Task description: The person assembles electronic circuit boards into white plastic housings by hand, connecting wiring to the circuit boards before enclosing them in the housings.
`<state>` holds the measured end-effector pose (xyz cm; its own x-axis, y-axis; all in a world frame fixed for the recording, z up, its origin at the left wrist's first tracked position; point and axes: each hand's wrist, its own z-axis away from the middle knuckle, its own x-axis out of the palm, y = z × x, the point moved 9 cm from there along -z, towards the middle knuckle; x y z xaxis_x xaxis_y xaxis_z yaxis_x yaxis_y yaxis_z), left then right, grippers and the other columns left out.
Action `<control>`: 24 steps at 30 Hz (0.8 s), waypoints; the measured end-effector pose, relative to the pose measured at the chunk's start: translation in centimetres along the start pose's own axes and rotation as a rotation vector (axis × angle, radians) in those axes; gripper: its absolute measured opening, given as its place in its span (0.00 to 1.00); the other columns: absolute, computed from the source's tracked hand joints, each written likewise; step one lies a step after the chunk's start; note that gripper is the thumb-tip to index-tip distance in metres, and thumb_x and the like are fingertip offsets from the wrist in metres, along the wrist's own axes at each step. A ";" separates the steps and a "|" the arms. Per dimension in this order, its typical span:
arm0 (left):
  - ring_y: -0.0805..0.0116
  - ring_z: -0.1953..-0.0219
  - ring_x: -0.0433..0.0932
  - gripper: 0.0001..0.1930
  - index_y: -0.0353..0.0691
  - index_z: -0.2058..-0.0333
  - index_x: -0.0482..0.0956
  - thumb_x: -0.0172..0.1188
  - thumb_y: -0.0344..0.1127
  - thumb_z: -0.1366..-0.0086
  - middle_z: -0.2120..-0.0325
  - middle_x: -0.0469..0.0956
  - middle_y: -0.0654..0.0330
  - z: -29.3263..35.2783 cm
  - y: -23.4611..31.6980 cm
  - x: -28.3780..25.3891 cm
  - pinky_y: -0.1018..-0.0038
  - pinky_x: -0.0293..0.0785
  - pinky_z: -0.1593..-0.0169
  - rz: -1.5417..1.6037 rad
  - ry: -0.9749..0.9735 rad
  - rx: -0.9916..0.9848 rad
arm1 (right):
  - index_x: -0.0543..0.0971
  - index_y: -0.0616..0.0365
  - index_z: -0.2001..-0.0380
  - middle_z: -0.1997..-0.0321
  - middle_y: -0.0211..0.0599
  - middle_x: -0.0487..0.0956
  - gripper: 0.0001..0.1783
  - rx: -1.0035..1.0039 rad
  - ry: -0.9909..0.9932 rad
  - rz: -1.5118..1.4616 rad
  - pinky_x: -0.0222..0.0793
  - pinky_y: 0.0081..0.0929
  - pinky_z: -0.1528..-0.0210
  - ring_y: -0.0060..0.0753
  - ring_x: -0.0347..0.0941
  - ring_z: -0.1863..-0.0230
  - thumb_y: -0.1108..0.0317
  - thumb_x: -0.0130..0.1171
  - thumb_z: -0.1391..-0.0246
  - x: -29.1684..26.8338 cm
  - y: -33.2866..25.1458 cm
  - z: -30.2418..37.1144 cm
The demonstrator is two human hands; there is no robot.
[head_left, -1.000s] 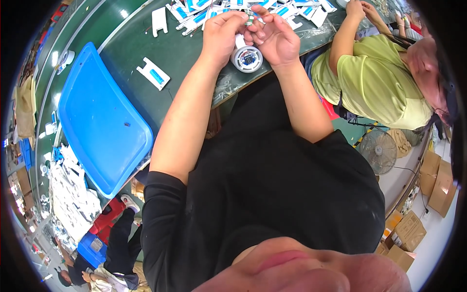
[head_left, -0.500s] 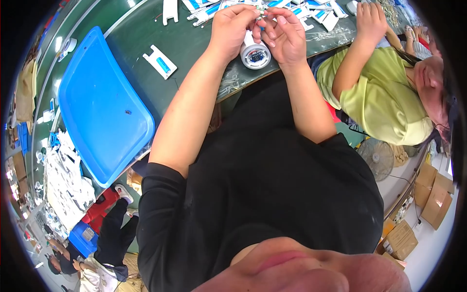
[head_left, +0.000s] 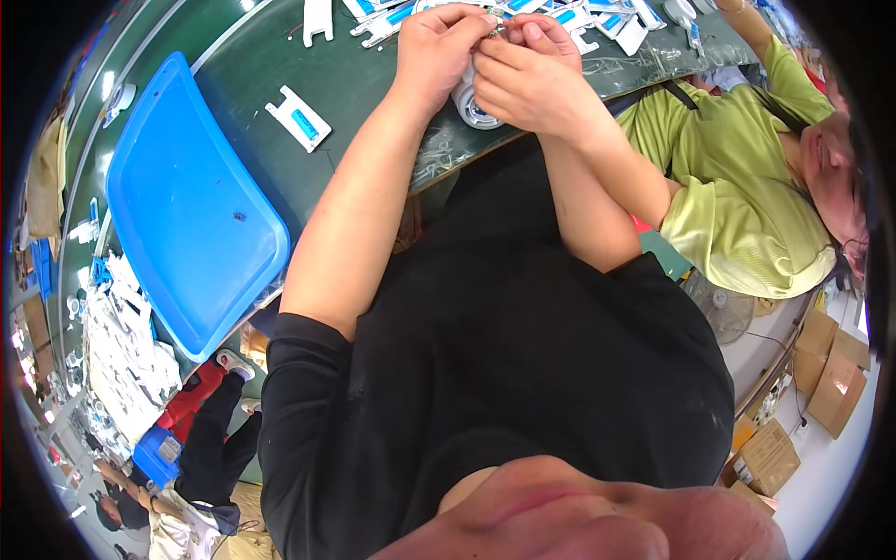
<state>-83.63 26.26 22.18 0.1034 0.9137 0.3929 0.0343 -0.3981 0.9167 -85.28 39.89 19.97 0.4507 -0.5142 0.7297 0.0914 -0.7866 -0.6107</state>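
Observation:
At the top centre, my left hand (head_left: 435, 54) pinches a small greenish part (head_left: 499, 16), too small to name exactly. My right hand (head_left: 549, 35) is closed at the other side of it, fingertips together; what it grips is hidden. Across my right wrist a co-worker's hand (head_left: 537, 86) reaches in from the right, its fingers just below mine. Under that hand a round white housing (head_left: 471, 107) shows only in part at the table edge. To the left lies a white plastic piece with a blue cell (head_left: 302, 121) and thin wires.
A large blue tray (head_left: 191, 215) sits at the left. More white pieces with blue cells (head_left: 597, 21) are heaped along the far side of the green table (head_left: 373, 84). At the right sits the co-worker in a yellow-green top (head_left: 747, 187). White parts (head_left: 126, 350) pile up beyond the tray.
The co-worker's hand has come over from the right, across my right wrist, and now covers part of the white housing. My hands stay close together around the small part.

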 end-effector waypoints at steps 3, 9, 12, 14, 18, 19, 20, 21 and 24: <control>0.75 0.71 0.79 0.08 0.33 0.68 0.84 0.60 0.31 0.31 0.74 0.83 0.61 0.2 0.5 0.1 0.79 0.74 0.65 -0.055 -0.004 0.018 | 0.82 0.62 0.54 0.58 0.40 0.86 0.12 0.039 0.008 -0.030 0.83 0.31 0.51 0.32 0.84 0.57 0.69 0.51 0.27 0.4 0.2 0.4; 0.77 0.69 0.78 0.08 0.32 0.64 0.86 0.62 0.31 0.32 0.71 0.84 0.62 0.3 1.3 -0.7 0.79 0.74 0.63 -0.227 0.086 0.092 | 0.74 0.55 0.52 0.54 0.31 0.77 0.08 0.154 0.072 -0.080 0.76 0.30 0.60 0.29 0.76 0.61 0.68 0.48 0.28 0.0 1.6 0.6; 0.75 0.67 0.79 0.08 0.32 0.63 0.87 0.63 0.31 0.33 0.70 0.85 0.62 0.0 1.4 -0.5 0.78 0.75 0.60 -0.258 0.107 0.095 | 0.73 0.56 0.54 0.54 0.30 0.77 0.10 0.148 0.050 -0.084 0.75 0.31 0.58 0.30 0.75 0.60 0.66 0.44 0.28 -2.6 1.5 0.2; 0.75 0.67 0.80 0.08 0.32 0.63 0.87 0.63 0.31 0.33 0.69 0.85 0.61 0.2 1.3 -0.8 0.78 0.75 0.60 -0.265 0.119 0.102 | 0.74 0.58 0.57 0.56 0.32 0.79 0.14 0.144 0.009 -0.093 0.75 0.32 0.55 0.30 0.77 0.59 0.63 0.40 0.27 -0.7 1.5 -0.7; 0.74 0.66 0.81 0.09 0.30 0.61 0.87 0.63 0.30 0.33 0.68 0.85 0.60 0.3 1.8 -1.2 0.78 0.76 0.60 -0.237 0.135 0.123 | 0.76 0.58 0.57 0.57 0.34 0.78 0.11 0.093 0.063 -0.223 0.72 0.28 0.49 0.28 0.75 0.58 0.66 0.45 0.28 3.3 0.9 -0.9; 0.74 0.66 0.81 0.09 0.30 0.61 0.87 0.63 0.30 0.33 0.68 0.85 0.60 0.3 1.9 -0.8 0.78 0.76 0.60 -0.237 0.130 0.121 | 0.76 0.60 0.53 0.49 0.36 0.78 0.11 0.147 -0.179 -0.171 0.71 0.26 0.43 0.29 0.75 0.52 0.67 0.46 0.28 3.7 1.5 -0.1; 0.74 0.66 0.80 0.09 0.30 0.61 0.86 0.63 0.30 0.33 0.69 0.85 0.60 0.4 1.9 -0.6 0.78 0.76 0.60 -0.247 0.145 0.112 | 0.76 0.60 0.53 0.49 0.36 0.78 0.11 0.146 -0.180 -0.172 0.71 0.26 0.43 0.29 0.75 0.52 0.67 0.46 0.28 3.7 1.5 -0.1; 0.75 0.67 0.80 0.08 0.31 0.61 0.85 0.62 0.31 0.32 0.69 0.85 0.60 0.5 2.0 -0.5 0.79 0.76 0.61 -0.258 0.160 0.103 | 0.75 0.60 0.53 0.50 0.36 0.78 0.11 0.125 -0.178 -0.150 0.70 0.27 0.44 0.29 0.75 0.53 0.67 0.45 0.28 3.6 1.3 -0.2; 0.77 0.70 0.78 0.07 0.33 0.62 0.83 0.61 0.31 0.31 0.71 0.83 0.62 0.1 1.0 -1.0 0.80 0.74 0.64 -0.150 0.139 0.132 | 0.75 0.59 0.53 0.53 0.35 0.77 0.13 0.064 -0.172 -0.086 0.69 0.29 0.45 0.29 0.73 0.55 0.65 0.44 0.28 3.8 0.8 -0.2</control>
<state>-83.56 24.99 22.69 -0.0500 0.9623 0.2673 0.1691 -0.2556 0.9519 -83.65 37.29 22.32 0.5833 -0.3755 0.7202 0.1900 -0.7991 -0.5704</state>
